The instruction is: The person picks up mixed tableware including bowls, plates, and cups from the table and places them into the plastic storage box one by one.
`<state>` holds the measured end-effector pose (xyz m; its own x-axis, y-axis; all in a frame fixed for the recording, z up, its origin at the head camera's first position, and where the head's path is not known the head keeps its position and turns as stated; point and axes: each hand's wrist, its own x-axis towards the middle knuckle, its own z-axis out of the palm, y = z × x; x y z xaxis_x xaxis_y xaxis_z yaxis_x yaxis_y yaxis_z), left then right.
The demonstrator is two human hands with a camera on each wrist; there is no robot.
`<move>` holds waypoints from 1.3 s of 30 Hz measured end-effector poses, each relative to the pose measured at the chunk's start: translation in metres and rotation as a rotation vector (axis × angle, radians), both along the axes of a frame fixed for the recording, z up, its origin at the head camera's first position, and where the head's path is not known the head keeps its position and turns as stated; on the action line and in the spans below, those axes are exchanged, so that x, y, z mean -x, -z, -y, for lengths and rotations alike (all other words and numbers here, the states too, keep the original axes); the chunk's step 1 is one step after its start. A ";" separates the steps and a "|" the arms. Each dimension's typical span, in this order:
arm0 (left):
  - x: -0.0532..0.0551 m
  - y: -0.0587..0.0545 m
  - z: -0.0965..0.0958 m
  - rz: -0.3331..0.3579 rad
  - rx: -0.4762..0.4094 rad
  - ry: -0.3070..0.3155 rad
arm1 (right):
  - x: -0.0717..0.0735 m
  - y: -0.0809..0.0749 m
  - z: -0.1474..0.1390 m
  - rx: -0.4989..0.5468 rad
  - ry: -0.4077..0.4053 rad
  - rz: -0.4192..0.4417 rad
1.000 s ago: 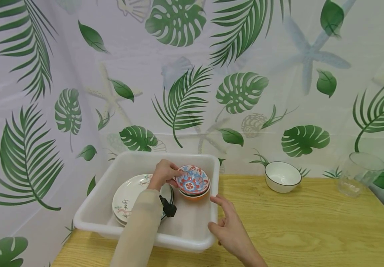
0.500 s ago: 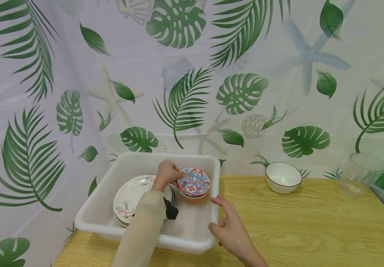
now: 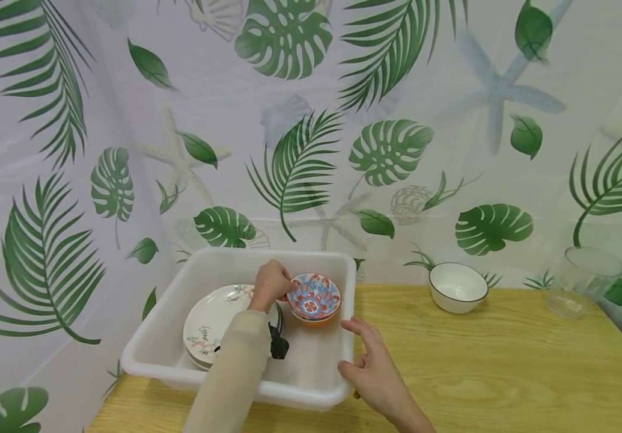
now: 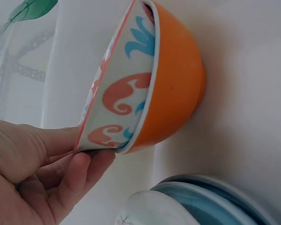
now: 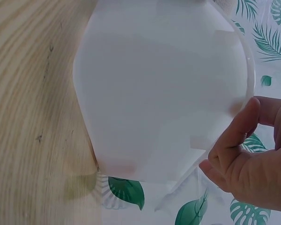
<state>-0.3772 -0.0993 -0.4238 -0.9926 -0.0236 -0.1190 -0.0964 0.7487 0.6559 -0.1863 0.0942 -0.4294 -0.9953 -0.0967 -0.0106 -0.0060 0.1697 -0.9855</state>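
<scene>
My left hand (image 3: pixel 273 281) pinches the rim of a red-and-blue patterned bowl (image 3: pixel 315 296) between thumb and fingers. That bowl sits tilted inside an orange bowl (image 4: pixel 178 79) with a white rim, as the left wrist view shows from the side. Both are in the right back part of a white tub (image 3: pixel 311 388). Beside them, partly under my left forearm, lie stacked plates (image 3: pixel 208 325) with a floral print, and blue-green dishes (image 4: pixel 210 201). At the tub's right rim, my right hand (image 3: pixel 378 379) holds the edge, its fingers on both sides in the right wrist view.
A white bowl (image 3: pixel 458 287) with a dark rim stands on the wooden table (image 3: pixel 494 367) to the right. Farther right is a clear glass container (image 3: pixel 581 285). A leaf-printed sheet (image 3: pixel 311 150) hangs close behind the tub and along its left side.
My left hand and the patterned bowl have come down slightly, the bowl settling lower in the orange one. My right hand stays at the tub's rim.
</scene>
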 end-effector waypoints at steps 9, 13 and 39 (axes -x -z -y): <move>-0.001 0.007 -0.001 -0.031 0.115 0.062 | 0.000 -0.001 -0.001 0.006 -0.011 0.010; 0.001 0.009 0.000 -0.011 0.106 0.068 | 0.000 -0.001 -0.001 0.009 -0.013 0.005; -0.001 -0.011 0.000 -0.127 0.172 0.008 | -0.001 -0.001 -0.003 0.014 -0.030 0.018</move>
<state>-0.3759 -0.0993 -0.4127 -0.9996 -0.0249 0.0126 -0.0146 0.8508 0.5252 -0.1857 0.0973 -0.4282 -0.9915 -0.1271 -0.0270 0.0069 0.1557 -0.9878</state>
